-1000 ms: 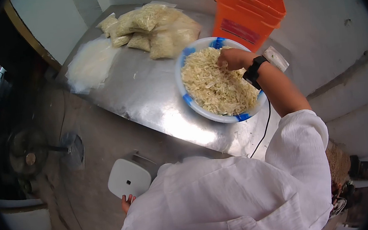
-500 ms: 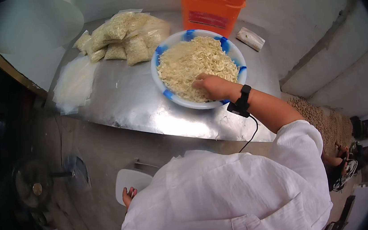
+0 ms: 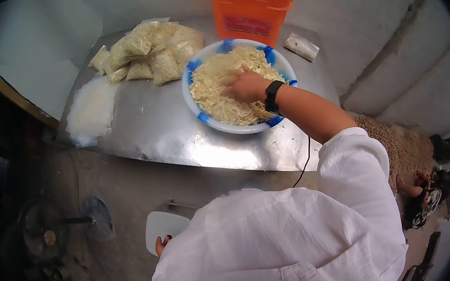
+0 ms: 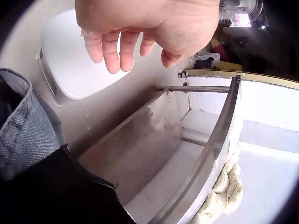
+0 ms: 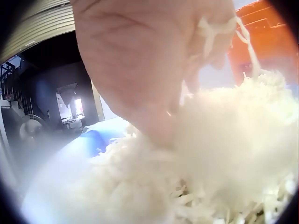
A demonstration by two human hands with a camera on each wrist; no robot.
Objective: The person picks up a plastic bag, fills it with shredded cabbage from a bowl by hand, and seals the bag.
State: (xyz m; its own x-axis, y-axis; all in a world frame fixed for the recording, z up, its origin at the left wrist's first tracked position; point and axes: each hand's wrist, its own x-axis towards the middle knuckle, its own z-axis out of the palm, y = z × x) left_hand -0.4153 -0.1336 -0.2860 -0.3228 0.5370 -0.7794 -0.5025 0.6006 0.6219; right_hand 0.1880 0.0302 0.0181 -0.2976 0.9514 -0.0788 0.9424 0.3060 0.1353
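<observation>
A white basin with blue patches (image 3: 189, 103) on the metal table (image 3: 160, 120) is heaped with pale shreds (image 3: 212, 98), perhaps shredded cabbage. My right hand (image 3: 249, 87), with a black strap on its wrist, lies over the heap, fingers spread into the shreds. Up close in the right wrist view, the thumb side dips into the shreds (image 5: 229, 149), and a few strands hang from the fingers; the fingertips are partly hidden. My left hand (image 4: 145, 28) hangs loosely beside the body with nothing in it, near the white stool (image 3: 164, 226).
Filled clear bags (image 3: 141, 45) are piled at the back left of the table, with flat plastic bags (image 3: 90, 111) in front. Behind the basin stands an orange bucket (image 3: 255, 8), and a white packet (image 3: 302, 47) lies beside it. A fan (image 3: 48, 236) stands on the floor.
My right hand has moved from the basin's far right side to nearer its middle, its fingers spreading. The head view has shifted, so the table things appear further left. The left hand still hangs low.
</observation>
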